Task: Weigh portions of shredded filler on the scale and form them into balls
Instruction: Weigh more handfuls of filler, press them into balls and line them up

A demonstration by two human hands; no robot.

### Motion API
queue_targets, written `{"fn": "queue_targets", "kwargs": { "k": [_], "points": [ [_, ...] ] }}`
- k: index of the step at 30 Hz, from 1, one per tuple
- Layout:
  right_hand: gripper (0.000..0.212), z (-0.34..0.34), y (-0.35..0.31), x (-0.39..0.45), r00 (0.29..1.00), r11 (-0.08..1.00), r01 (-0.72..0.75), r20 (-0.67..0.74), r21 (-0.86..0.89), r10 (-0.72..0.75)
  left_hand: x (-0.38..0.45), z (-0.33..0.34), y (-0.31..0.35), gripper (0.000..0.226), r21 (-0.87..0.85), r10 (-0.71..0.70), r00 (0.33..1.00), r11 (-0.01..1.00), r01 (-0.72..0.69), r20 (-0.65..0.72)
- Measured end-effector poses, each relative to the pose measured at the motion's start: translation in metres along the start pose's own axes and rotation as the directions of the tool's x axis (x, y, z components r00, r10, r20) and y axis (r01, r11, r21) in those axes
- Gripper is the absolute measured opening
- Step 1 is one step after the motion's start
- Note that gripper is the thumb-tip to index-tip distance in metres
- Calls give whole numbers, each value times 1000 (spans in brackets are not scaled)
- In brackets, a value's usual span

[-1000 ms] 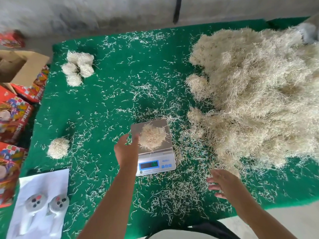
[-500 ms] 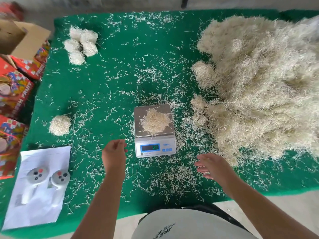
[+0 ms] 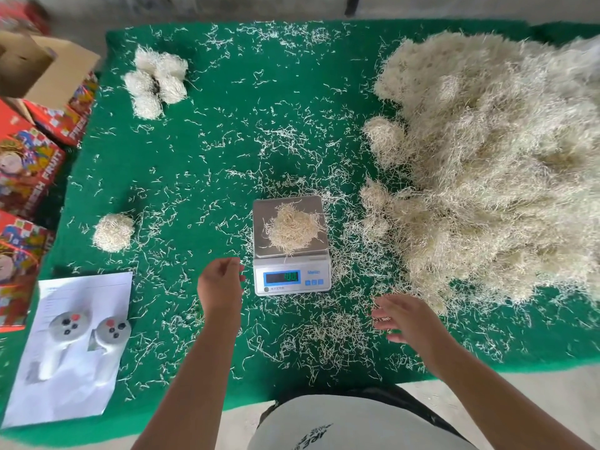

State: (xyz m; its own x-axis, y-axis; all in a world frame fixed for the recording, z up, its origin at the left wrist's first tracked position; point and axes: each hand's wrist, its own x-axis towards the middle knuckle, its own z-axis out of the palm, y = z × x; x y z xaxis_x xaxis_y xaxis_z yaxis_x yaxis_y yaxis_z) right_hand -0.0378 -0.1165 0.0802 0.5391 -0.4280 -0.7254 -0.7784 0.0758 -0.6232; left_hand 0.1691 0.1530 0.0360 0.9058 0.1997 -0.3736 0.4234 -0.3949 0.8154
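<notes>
Covering nearly the whole view, a green mat (image 3: 227,131) lies strewn with loose pale shreds. A big heap of shredded filler (image 3: 493,164) fills its right side, reaching close to the scale (image 3: 291,246). Colourful boxes (image 3: 29,164) and an open cardboard box (image 3: 42,66) stand along the mat's left edge. A white sheet of paper (image 3: 74,378) at the near left corner carries two grey controllers (image 3: 87,329). Four formed balls (image 3: 156,79) cluster at the far left, and a single ball (image 3: 113,232) sits alone near the left edge. At the middle, the scale's steel pan holds a loose portion of filler (image 3: 293,229), and its lit display is too blurred to read. The left hand (image 3: 220,284) hovers just left of the scale, fingers loosely curled, holding nothing. The right hand (image 3: 406,316) hovers near the heap's front edge, fingers spread and relaxed, empty.
</notes>
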Motion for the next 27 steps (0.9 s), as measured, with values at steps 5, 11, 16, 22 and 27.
{"fn": "queue_targets", "kwargs": {
  "k": [5, 11, 16, 22, 27],
  "points": [
    [20, -7, 6, -2, 1000, 999, -24, -8, 26, 24, -2, 15, 9, 14, -13, 40, 998, 999, -39, 44],
    [18, -15, 20, -7, 998, 999, -38, -45, 27, 39, 17, 55, 44, 125, 289, 290, 884, 868, -404, 366],
    [17, -16, 30, -12, 996, 998, -58, -59, 18, 59, 47, 98, 70, 135, 474, 386, 664, 481, -737, 641],
    [17, -18, 32, -12, 997, 999, -37, -63, -5, 36, 48, 124, 48, 99, 528, 247, 604, 312, -790, 758],
    [20, -20, 19, -11, 995, 994, 32, -92, -102, -41, -1, 107, 18, 68, 396, 441, 590, 457, -796, 676]
  ]
}}
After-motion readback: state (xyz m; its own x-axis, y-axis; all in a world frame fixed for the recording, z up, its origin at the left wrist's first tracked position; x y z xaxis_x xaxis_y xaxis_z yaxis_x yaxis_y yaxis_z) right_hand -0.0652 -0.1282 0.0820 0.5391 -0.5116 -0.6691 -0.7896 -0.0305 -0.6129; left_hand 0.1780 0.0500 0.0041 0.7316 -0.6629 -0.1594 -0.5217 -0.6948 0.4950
